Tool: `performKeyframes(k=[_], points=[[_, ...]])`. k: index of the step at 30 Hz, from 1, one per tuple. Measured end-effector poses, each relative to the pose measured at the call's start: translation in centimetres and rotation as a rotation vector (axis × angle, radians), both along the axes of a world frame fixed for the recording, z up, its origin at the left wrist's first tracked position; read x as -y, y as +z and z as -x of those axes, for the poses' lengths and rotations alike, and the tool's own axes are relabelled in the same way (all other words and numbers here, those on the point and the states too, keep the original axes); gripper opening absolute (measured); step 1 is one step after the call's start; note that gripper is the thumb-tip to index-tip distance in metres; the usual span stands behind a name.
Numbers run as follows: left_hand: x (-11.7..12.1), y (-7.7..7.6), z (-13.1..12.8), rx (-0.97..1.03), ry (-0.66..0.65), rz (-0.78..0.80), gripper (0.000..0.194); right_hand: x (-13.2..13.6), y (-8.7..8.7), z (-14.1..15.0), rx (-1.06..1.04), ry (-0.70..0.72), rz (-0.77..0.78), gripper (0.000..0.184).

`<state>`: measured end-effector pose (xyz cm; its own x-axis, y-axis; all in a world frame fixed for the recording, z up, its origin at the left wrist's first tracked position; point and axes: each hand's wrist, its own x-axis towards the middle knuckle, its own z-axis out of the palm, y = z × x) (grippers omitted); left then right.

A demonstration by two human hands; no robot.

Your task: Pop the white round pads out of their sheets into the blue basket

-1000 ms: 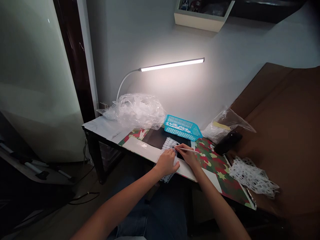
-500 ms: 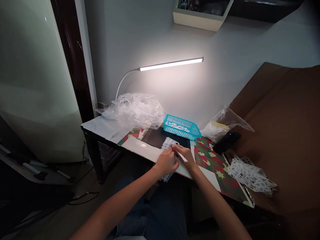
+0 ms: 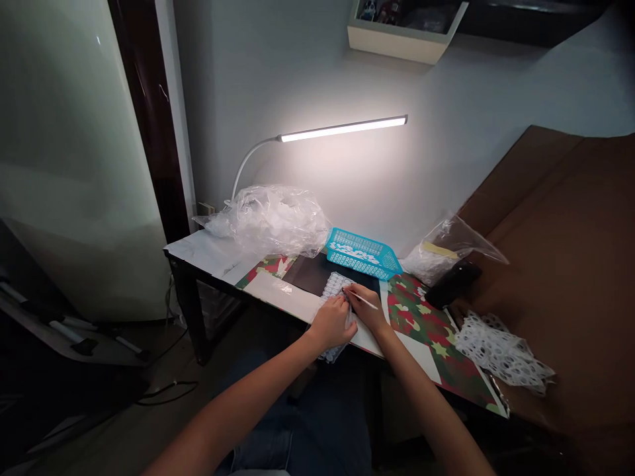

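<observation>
A clear-and-white sheet covered in rows of small round pieces lies on the table's near part, its lower end hanging past the front edge. My left hand is closed on this sheet, fingers bent and pressed together over its middle. Between the fingers of my right hand is a thin white stick, pen-like, slanting down to the right. Its tip meets the sheet close to my left fingertips, where a small dark spot shows. Both hands nearly touch each other. My palms hide part of the sheet.
Behind the sheet stands a blue basket with white pieces inside. A large clear plastic bag fills the table's back left. At right are another bag, a black object and a white perforated sheet heap. A lamp shines above.
The white stick has turned in my right hand and now shows its thin length, pointing right. My left hand stays on the sheet. The whole view has shifted slightly.
</observation>
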<state>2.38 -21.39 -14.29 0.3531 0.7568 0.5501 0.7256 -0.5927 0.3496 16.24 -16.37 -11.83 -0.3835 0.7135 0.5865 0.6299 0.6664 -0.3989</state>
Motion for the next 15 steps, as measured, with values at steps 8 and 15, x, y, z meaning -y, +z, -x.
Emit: performKeyframes(k=[8, 15], points=[[-0.1, 0.3, 0.4, -0.037, -0.023, 0.022, 0.046, 0.8, 0.4, -0.7, -0.218, -0.062, 0.014, 0.024], [0.1, -0.2, 1.7, -0.052, 0.013, 0.015, 0.056, 0.5, 0.0, 0.4, -0.198, 0.040, 0.107, 0.022]])
